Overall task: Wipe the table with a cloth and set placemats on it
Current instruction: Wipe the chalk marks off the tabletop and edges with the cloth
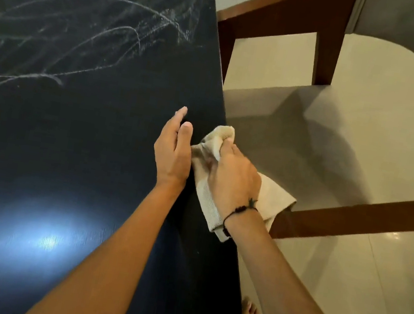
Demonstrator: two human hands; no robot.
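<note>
While the right hand [232, 180] bunches the cloth [206, 184] in curled fingers at the table's [71, 139] edge, toward three o'clock of the dark top, the wiping step looks to be the one in hand. That cloth is pale and crumpled; part of it lies over the table edge under the palm, and a loose flap hangs off toward four o'clock, above the floor [342, 289]. Just beside it, at nine o'clock of the cloth, the left hand [174, 151] stands on edge with fingers straight and together, holding nothing; its side seems to touch the cloth, though I cannot tell for sure.

Far across the top, from ten to twelve o'clock, whitish swirled streaks [69, 38] show, so my guess is that this stretch wants another pass. A glare spot [46, 239] sits near seven o'clock. No placemats are in view, so that step appears not yet begun.

Next, I judge, the cloth needs to be regathered into a flat pad, the hanging flap tucked up, then pressed down and swept toward eleven o'clock over the streaks. Wooden chair frames [354, 217] stand off the table's edge at one and four o'clock
</note>
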